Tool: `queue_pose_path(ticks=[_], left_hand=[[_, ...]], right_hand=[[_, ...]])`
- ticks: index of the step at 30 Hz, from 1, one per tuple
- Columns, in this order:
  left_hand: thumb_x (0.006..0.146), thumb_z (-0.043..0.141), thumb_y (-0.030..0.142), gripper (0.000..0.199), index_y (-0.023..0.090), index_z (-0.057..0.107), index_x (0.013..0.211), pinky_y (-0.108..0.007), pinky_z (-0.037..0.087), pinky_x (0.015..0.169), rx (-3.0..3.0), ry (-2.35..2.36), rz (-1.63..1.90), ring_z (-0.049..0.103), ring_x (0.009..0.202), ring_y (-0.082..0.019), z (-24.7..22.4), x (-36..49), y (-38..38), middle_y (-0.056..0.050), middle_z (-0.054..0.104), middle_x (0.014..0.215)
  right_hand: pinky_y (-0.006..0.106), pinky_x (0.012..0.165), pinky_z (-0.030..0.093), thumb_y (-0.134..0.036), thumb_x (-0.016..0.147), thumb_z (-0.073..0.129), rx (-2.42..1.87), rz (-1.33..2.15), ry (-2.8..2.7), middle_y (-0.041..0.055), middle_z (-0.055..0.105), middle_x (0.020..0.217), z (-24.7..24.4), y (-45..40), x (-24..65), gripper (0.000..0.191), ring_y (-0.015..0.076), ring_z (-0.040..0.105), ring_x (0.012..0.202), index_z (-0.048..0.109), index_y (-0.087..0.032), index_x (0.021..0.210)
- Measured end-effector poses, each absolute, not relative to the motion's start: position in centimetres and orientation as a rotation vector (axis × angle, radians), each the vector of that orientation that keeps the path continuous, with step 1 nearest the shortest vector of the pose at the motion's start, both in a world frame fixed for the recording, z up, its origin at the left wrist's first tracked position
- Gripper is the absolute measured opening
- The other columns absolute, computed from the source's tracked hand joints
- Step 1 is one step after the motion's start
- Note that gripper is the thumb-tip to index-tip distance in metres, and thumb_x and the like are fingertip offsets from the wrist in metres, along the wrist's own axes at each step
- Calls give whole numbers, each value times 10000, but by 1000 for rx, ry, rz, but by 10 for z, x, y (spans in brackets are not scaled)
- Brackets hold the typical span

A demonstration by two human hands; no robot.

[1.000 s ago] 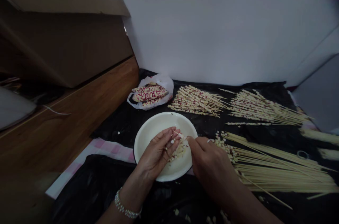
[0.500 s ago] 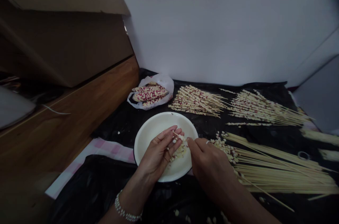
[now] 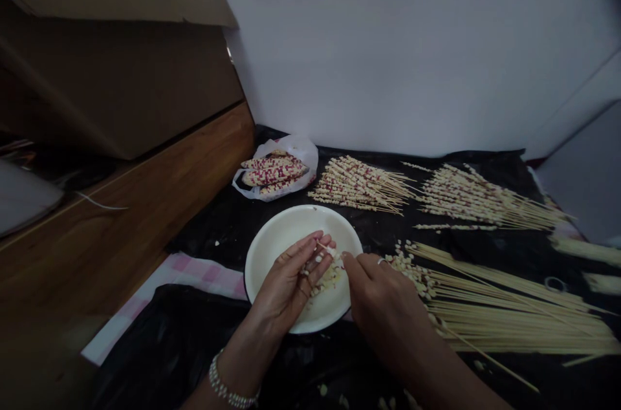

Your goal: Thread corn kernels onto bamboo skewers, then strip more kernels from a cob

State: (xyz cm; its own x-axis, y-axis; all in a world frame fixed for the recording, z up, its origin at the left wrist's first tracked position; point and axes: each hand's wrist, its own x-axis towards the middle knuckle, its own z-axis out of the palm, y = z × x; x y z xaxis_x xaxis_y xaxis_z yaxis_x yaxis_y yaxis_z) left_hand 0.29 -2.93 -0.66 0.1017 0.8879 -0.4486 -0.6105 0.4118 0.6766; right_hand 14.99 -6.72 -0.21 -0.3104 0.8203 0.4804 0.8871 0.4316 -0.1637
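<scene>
A bamboo skewer (image 3: 326, 248) threaded with pale corn kernels (image 3: 317, 258) is gripped in the curled fingers (image 3: 310, 255) of the left hand (image 3: 286, 287) above a white enamel bowl (image 3: 291, 222), and the right hand (image 3: 383, 297) pinches at its tip. Loose kernels (image 3: 330, 282) lie in the bowl, bare skewers (image 3: 514, 326) lie to the right, and threaded skewers (image 3: 359, 185) and speckled corn cobs (image 3: 274, 174) in a plastic bag (image 3: 303, 151) lie beyond.

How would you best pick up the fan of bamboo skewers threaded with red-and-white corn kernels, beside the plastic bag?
Grip the fan of threaded bamboo skewers by its bare wooden ends, coming from the right: kernels crowd the left portions, while the sticks lie uncovered there.
</scene>
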Motion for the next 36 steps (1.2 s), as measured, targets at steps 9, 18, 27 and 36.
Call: queue_pose_path(ticks=[9,18,27,36], left_hand=[[809,608,54,167,96,690,949,-242,575,790,271,917,1117,695,895,-183,-4,2,-29,-109,728,962],[831,577,53,159,90,686,942,-278,583,781,68,861,1030,697,899,-199,-2,1,-28,-113,731,953],[808,602,52,171,74,675,962,-280,570,811,24,836,995,696,895,-197,-2,7,-32,-127,725,961],[844,533,34,215,93,646,1017,-275,590,749,-8,861,1177,702,874,-200,5,-19,-8,-101,729,901]], right_hand=[[288,542,347,-12,725,471,-1395,-177,-2187,31,571,692,0,-69,148,199,184,520,597,564,-181,776],[289,534,363,-17,739,488,-1379,-273,-2197,48,583,698,-4,-67,146,229,183,515,590,622,-133,883],[311,527,387,-13,706,527,-1381,-447,-2276,90,614,753,-6,-71,143,391,196,522,603,624,-7,1085],[366,658,426,-306,841,579,-1461,-399,-2274,110,659,891,15,-66,164,389,238,596,761,593,-76,1154]])
